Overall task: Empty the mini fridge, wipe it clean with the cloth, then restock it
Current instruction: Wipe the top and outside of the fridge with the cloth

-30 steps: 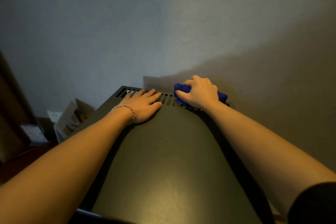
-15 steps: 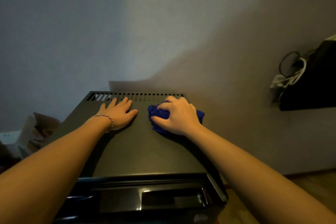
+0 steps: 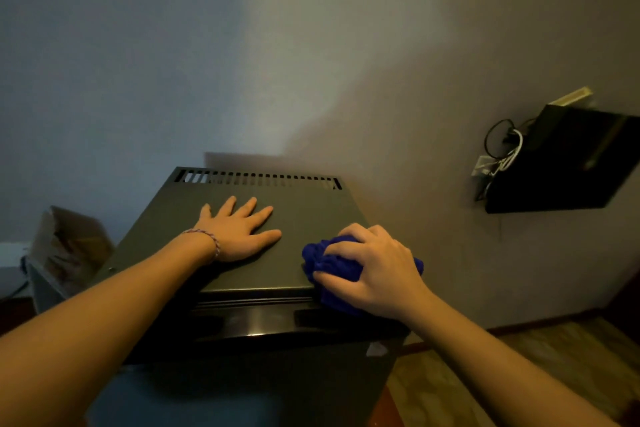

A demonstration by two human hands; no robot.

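My right hand grips the cloth at the fridge's front edge; my left hand lies flat. It could slide off the corner.

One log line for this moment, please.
wiping | right hand grips blue cloth, mini fridge top front edge | left hand flat on top

A plain wall in dim light; a dark shelf with tangled cables at right, a cardboard box at left, patterned floor below.

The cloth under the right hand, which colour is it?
Dark blue; the cloth shows best in the head view.
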